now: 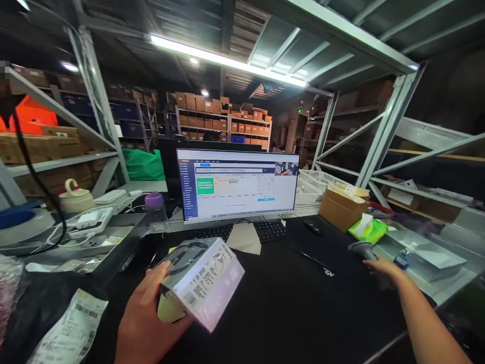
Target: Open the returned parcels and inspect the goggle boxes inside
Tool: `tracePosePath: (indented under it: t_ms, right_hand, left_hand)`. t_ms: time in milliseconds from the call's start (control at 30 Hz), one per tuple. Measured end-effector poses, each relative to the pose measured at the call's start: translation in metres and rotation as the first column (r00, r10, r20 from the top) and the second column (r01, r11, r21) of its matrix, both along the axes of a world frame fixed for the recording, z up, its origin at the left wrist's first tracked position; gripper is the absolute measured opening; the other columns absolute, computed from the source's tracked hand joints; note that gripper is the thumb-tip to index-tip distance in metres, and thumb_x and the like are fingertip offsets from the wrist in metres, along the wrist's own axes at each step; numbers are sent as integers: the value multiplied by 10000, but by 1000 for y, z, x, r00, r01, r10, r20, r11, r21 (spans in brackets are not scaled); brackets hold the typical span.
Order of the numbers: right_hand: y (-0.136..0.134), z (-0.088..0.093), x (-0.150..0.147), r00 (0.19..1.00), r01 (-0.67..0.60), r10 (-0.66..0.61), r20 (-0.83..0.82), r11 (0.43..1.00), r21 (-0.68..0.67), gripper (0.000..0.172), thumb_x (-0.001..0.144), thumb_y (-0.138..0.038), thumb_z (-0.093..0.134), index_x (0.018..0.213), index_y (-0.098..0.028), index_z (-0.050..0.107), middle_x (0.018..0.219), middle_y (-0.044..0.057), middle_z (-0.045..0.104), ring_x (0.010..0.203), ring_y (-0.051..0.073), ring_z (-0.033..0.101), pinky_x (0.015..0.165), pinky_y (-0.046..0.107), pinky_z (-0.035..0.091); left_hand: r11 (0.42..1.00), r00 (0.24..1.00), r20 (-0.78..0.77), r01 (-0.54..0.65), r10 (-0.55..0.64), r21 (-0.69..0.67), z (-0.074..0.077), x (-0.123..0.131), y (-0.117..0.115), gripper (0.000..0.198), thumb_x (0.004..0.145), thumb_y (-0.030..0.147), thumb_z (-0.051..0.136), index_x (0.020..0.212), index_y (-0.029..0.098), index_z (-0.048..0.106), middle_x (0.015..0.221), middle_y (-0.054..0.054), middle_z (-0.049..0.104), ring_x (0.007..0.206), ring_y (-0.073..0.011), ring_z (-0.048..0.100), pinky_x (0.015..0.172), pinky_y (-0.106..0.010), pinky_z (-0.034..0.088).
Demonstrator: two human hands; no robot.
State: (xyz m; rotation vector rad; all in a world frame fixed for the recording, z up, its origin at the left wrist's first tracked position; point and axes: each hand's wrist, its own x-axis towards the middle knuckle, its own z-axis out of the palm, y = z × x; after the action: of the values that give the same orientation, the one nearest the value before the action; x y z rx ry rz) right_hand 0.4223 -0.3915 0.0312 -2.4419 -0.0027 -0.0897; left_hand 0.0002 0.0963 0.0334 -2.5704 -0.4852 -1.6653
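Meanwhile, left hand (146, 316) gripping boxed product (202, 280), right hand (382, 270) open touching scanner (361, 249), keyboard (242, 231), monitor (238, 184) beyond.

Dim warehouse scene lit chiefly by a long ceiling tube (227, 61), which burned out to white, with smaller round lamps (194, 60) behind it. The monitor (238, 183) glowed brightly and its text was washed out and unreadable. The black desk mat (303, 303) and upper corners sank into near-black shadow. Wide-angle distortion bowed the rack posts (94, 96) and stretched the edges. The box (202, 280) showed slight motion blur and pale sheen; the right hand (382, 267) was soft. A pixelated patch sat at upper left.
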Motion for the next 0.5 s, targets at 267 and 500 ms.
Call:
tracePosePath:
  t_ms: [267,500]
  right_hand:
    - [42,39,10,955,-143,184,-233,972,184,275,764,-379,627,592,-216,488,488,34,534,422,160,498,426,252,401]
    - [111,92,-156,714,-633,695,-84,692,347,544,745,-635,754,1018,-174,655,679,36,657,502,147,537,430,243,422]
  left_hand:
    - [931,986,6,153,-164,333,-7,6,-6,841,793,247,812,1492,106,367,1252,-247,620,1188,-374,623,1054,-585,515]
    - [961,994,-6,111,-113,255,-13,7,2,800,814,331,787,1447,64,378,1245,-265,602,1208,-379,601,1044,-597,529]
